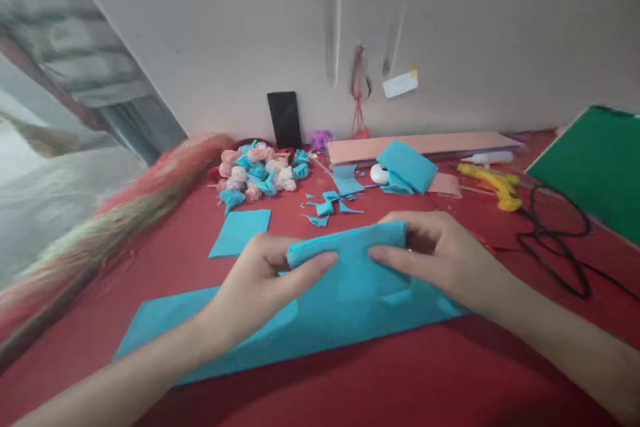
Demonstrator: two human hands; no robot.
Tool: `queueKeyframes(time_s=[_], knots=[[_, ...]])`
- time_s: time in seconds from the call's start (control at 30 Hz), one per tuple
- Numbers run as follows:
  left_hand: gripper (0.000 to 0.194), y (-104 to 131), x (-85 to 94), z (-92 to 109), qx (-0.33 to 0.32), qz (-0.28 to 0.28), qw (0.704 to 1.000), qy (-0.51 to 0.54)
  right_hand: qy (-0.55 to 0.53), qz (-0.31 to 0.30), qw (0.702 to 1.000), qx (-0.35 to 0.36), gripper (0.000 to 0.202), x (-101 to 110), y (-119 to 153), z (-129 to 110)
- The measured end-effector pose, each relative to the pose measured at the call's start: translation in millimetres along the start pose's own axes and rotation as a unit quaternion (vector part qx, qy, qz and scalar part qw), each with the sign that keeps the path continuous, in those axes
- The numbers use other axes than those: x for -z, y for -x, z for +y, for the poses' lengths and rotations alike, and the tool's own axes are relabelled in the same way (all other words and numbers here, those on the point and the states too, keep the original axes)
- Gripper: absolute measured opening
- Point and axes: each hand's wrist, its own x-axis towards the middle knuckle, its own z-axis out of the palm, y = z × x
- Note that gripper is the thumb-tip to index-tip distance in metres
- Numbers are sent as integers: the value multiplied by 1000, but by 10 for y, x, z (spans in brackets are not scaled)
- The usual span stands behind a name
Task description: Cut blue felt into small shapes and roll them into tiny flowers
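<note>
A folded stack of blue crepe paper (pixel 355 250) is held up between my two hands. My left hand (pixel 280 273) pinches its left end, thumb on the near face and fingers behind. At the right end my right hand (pixel 425 247) grips it the same way, some of its fingers hidden. Below lies a long blue paper strip (pixel 325 327) on the red tabletop (pixel 400 373). Beyond my left hand rests a flat blue paper rectangle (pixel 243 232). Small blue scraps (pixel 327 205) are scattered past the held paper.
Pink and blue paper flowers (pixel 260 170) are heaped at the back left, near a black phone (pixel 285 119) leaning on the wall. A folded blue paper bundle (pixel 407 167), yellow glue gun (pixel 493 183), its black cord (pixel 555 247) and a green board (pixel 600 173) lie rightward.
</note>
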Motion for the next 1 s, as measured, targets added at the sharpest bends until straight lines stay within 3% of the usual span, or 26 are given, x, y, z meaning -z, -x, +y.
queueKeyframes(time_s=[0.27, 0.37, 0.6, 0.77, 1.0], knots=[[48, -15, 12, -17, 50, 25, 998, 26, 16, -8, 1000, -6, 15, 22, -11, 25], [47, -6, 27, -27, 65, 27, 996, 52, 21, -12, 1000, -12, 22, 32, -4, 29], [11, 36, 75, -65, 97, -1, 974, 205, -57, -34, 997, -26, 19, 60, -5, 101], [22, 47, 86, -17, 69, -43, 956, 281, -92, -33, 995, -14, 22, 49, 0, 111], [24, 22, 96, -18, 47, -20, 966, 252, -37, 10, 999, 21, 17, 29, -5, 70]])
